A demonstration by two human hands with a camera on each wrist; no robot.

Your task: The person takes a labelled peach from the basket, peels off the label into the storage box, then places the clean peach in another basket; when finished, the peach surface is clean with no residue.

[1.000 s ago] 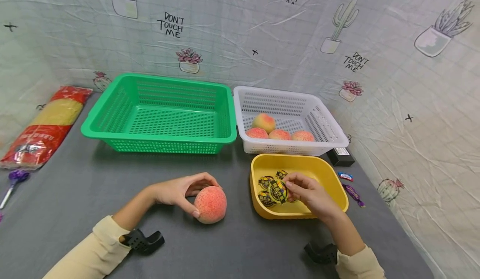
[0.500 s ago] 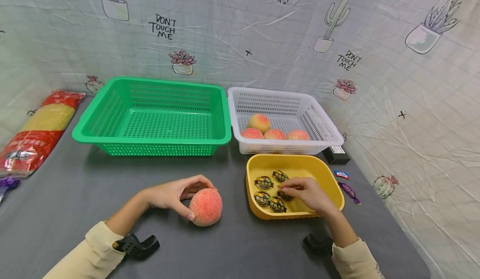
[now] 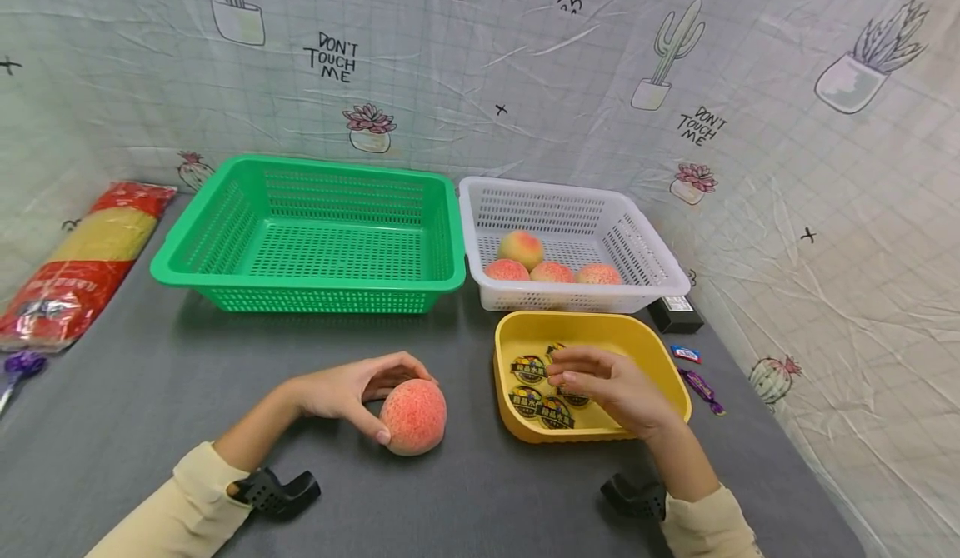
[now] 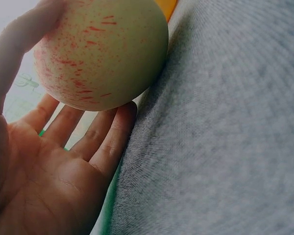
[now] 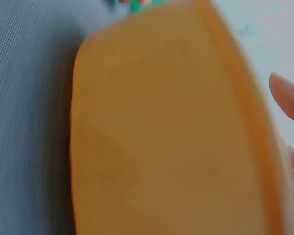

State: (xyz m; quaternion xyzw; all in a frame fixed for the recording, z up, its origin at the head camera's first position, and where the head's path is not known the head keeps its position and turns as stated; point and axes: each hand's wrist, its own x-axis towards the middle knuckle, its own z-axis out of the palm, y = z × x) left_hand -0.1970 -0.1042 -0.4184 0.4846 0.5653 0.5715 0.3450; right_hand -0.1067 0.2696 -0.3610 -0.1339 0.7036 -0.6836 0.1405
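Observation:
A pinkish peach [image 3: 413, 417] sits on the grey table, held by my left hand [image 3: 347, 390] between thumb and fingers. In the left wrist view the thumb lies along one side of the peach [image 4: 103, 54] and the fingertips meet its other side. Over the yellow tray [image 3: 517, 433] hovers my right hand [image 3: 618, 387], thumb and fingers apart, with nothing visible between them. Several round black-and-gold stickers [image 3: 526, 401] lie in the tray, some partly hidden by that hand. The tray's wall [image 5: 161, 122] fills most of the right wrist view, blurred.
Behind stand a green basket [image 3: 307, 283] and a white basket [image 3: 570, 298] with several peaches [image 3: 521, 248]. A black box [image 3: 677, 316] and wrapped candies [image 3: 702, 391] lie at right. At left are a red-and-yellow bag [image 3: 82, 271] and a purple lollipop [image 3: 25, 364].
My right hand held a sticker up, lowered it into the yellow tray and let it go, then rose slightly with its fingers parted. The left hand keeps holding the peach.

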